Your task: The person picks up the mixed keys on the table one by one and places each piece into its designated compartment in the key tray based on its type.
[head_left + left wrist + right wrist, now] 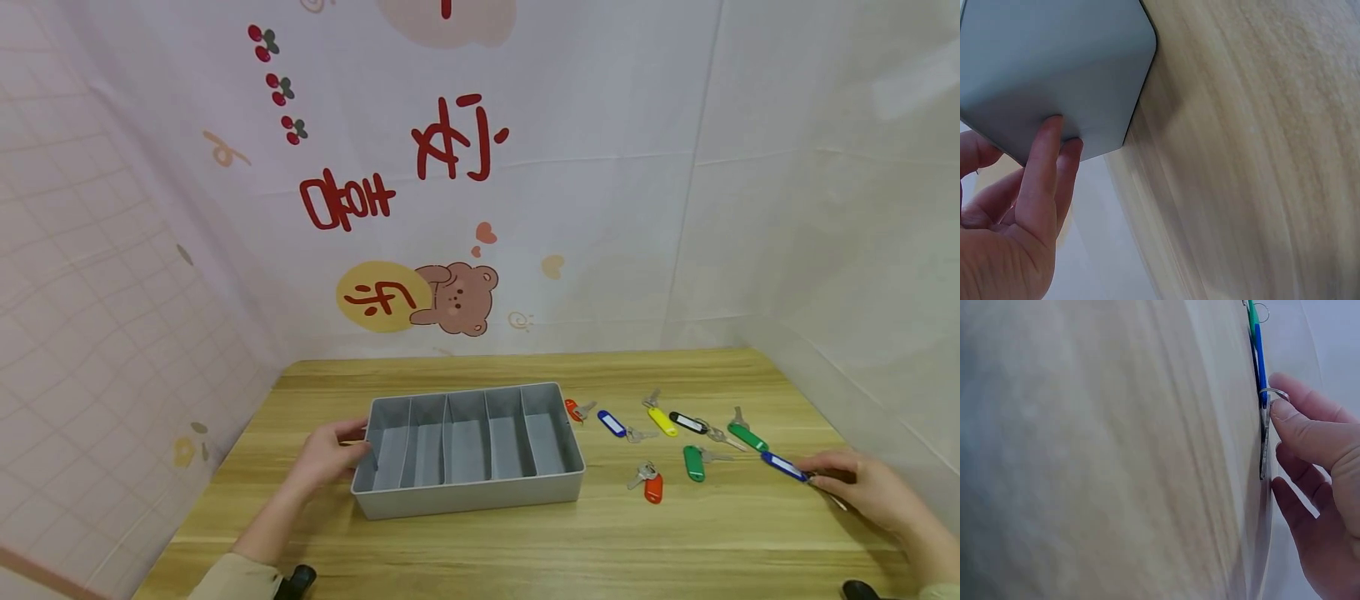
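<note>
My left hand (326, 457) grips the short left wall of a grey divided tray (465, 497). In the left wrist view, two fingers (1038, 181) press the tray's outer wall, and the thumb is by the rim. At the table's right side, my right hand (873, 492) pinches the metal ring of a key with a blue tag (783, 466) between thumb and index finger. The right wrist view shows this ring (1274, 394) at the fingertips, with the key hanging low by the wood. The other fingers of that hand are loosely bent.
Between tray and right hand lie tagged keys: red tags (653, 488), a blue tag (611, 423), a yellow tag (662, 422), a black tag (687, 422) and green tags (694, 463). The wooden table (480, 558) meets printed cloth walls (615, 250) at back and sides.
</note>
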The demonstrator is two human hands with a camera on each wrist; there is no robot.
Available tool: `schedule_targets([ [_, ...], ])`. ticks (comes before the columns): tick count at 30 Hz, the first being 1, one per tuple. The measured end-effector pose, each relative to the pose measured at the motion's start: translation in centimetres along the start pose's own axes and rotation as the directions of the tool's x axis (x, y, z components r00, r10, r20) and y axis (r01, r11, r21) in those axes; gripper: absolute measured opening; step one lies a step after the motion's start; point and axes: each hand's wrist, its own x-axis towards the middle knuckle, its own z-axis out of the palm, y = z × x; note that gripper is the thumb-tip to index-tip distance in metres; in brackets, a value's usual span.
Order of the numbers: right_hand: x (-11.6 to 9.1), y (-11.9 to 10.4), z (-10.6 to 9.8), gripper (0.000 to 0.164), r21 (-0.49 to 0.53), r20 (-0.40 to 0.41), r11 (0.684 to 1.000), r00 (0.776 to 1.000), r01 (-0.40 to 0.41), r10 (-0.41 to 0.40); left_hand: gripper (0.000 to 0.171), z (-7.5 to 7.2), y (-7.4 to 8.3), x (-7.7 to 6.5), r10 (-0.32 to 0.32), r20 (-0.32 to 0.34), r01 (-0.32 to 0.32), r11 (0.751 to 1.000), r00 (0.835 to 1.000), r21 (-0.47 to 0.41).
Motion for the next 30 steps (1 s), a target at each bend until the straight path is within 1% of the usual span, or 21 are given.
schedule_targets([
  [5, 0.1, -0.1, 0.1, 0.013, -0.020, -0.004, 0.999, 1.000, -0.026, 0.026, 0.052, 0.2, 0.0, 0.1, -0.004, -0.004, 0.004, 1.000, 1.000, -0.009],
  [10, 0.2, -0.1, 0.2, 0.014, -0.034, -0.028, 0.999, 1.000, 0.000, -0.001, 0.052, 0.3, -0.1, 0.2, -0.013, -0.012, 0.013, 1.000, 1.000, -0.012],
  [13, 0.2, -0.1, 0.3, 0.013, -0.036, -0.028, 0.999, 1.000, -0.001, 0.000, 0.052, 0.4, -0.2, 0.2, -0.016, -0.016, 0.016, 1.000, 1.000, -0.010],
  [19, 0.4, -0.4, 0.1, 0.003, -0.028, -0.011, 0.997, 0.998, -0.066, 0.066, 0.053, 0.5, -0.1, 0.2, -0.007, -0.015, 0.007, 1.000, 1.000, -0.011],
  [23, 0.5, -1.0, -0.2, 0.011, -0.012, -0.016, 0.993, 0.993, -0.117, 0.117, 0.052, 0.5, -0.1, 0.2, 0.001, -0.013, -0.001, 1.000, 1.000, -0.004],
  [27, 0.6, -1.7, -0.4, 0.022, -0.025, -0.026, 0.985, 0.985, -0.169, 0.169, 0.051, 0.5, 0.0, 0.3, -0.008, -0.019, 0.008, 1.000, 1.000, 0.000],
  [30, 0.8, -2.3, -0.8, 0.029, -0.025, -0.012, 0.978, 0.979, -0.206, 0.206, 0.051, 0.5, 0.0, 0.4, -0.012, -0.019, 0.012, 1.000, 1.000, -0.005],
])
